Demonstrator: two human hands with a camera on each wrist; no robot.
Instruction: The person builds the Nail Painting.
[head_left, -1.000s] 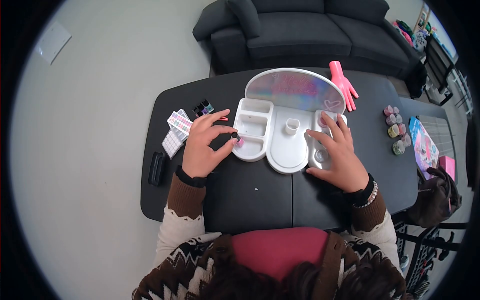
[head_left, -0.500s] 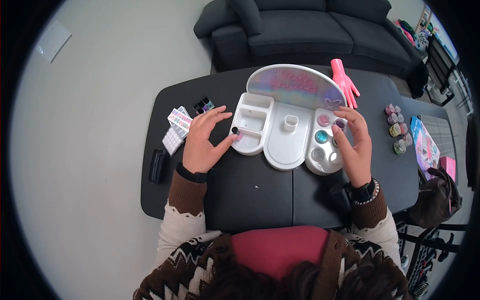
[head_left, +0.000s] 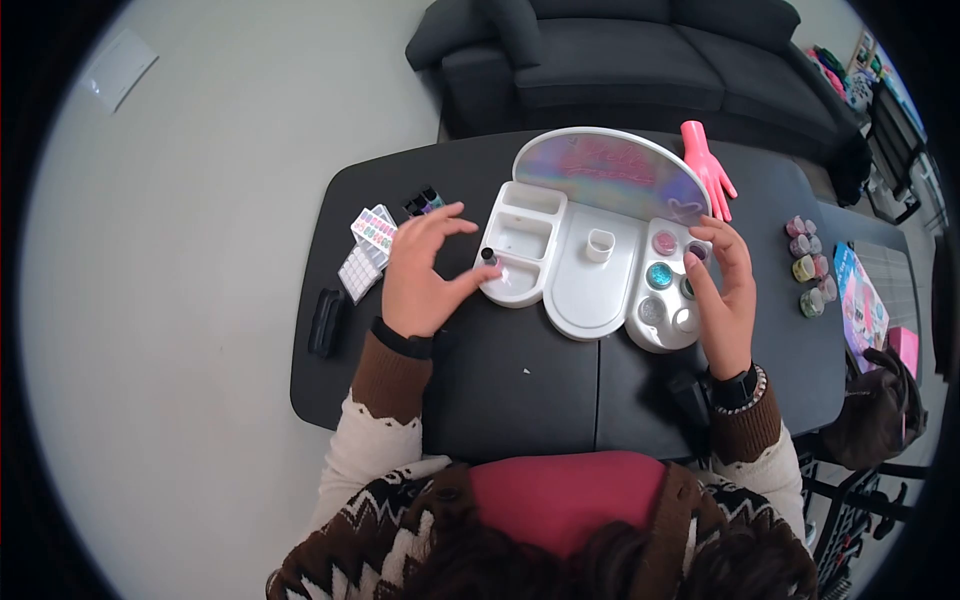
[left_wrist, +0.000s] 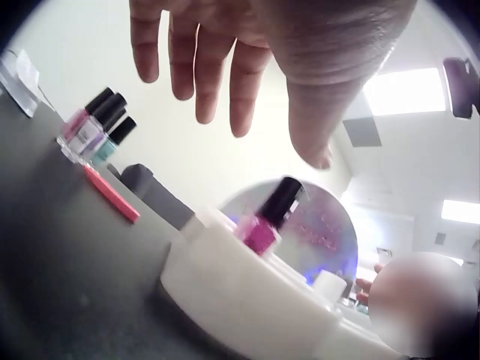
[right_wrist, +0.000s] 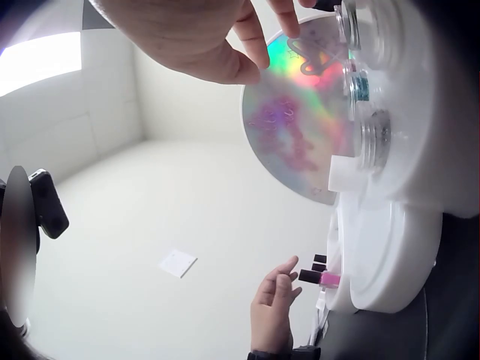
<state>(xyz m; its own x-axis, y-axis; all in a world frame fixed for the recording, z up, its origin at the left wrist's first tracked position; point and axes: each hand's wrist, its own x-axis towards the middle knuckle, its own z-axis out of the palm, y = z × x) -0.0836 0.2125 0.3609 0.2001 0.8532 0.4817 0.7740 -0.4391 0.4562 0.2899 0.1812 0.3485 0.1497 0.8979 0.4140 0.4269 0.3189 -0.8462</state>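
Note:
A pink nail polish bottle (left_wrist: 262, 234) with a black cap stands in the front compartment at the left of a white organizer (head_left: 580, 310). My left hand (head_left: 425, 275) is beside it, fingers spread; in the left wrist view the thumb is just above the cap, clear of it. My right hand (head_left: 728, 290) hovers at the organizer's right section, thumb and fingers apart around a dark purple jar (head_left: 698, 250). Beside that jar sit a pink glitter jar (head_left: 665, 242), a teal glitter jar (head_left: 659, 275) and a silver glitter jar (head_left: 652, 309).
A rainbow-sheen panel (head_left: 610, 172) rises at the organizer's back. To the left lie nail sheets (head_left: 372, 232), a black case (head_left: 326, 322) and more polish bottles (left_wrist: 94, 135). A pink model hand (head_left: 708, 172) and several jars (head_left: 805, 268) are at the right.
My left thumb and fingers have parted from the polish bottle, which stays in the compartment. My right hand has drawn back to the right, uncovering the glitter jars. The head view has shifted slightly.

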